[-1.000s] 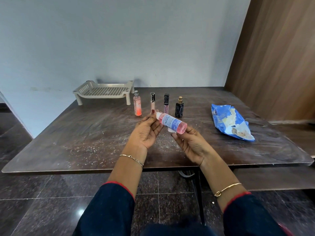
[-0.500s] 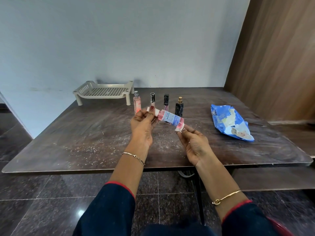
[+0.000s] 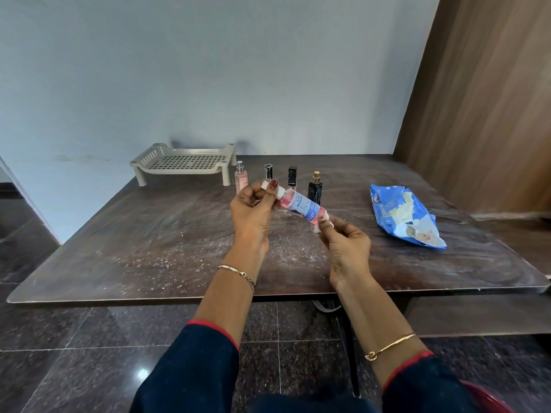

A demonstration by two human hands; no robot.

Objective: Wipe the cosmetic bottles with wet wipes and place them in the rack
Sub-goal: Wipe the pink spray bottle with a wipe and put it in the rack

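Holding both forearms above the scuffed, speckled dark table (image 3: 149, 248). Pinching the white cap of a slim, cylindrical pink bottle (image 3: 301, 205) with the curled fingers of the left hand (image 3: 250, 216); gripping its base through a scrap of white wipe (image 3: 326, 217) with the right hand (image 3: 346, 248). Keeping it tilted in the air, cap far-left, blue label showing. Facing four small bottles (image 3: 292, 176) standing in a row behind, a crinkled blue wipes pack (image 3: 402, 216) right, a perforated beige plastic rack (image 3: 185, 163) far left.

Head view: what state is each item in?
Labelled bottle, tilted, held in the air
Left hand, grips its cap end
Right hand, pinches its base
Pink spray bottle, upright on table
Silver-capped tube, upright
Black-capped tube, upright
Black bottle, upright
Rack, standing on table
Wipes pack, lying flat
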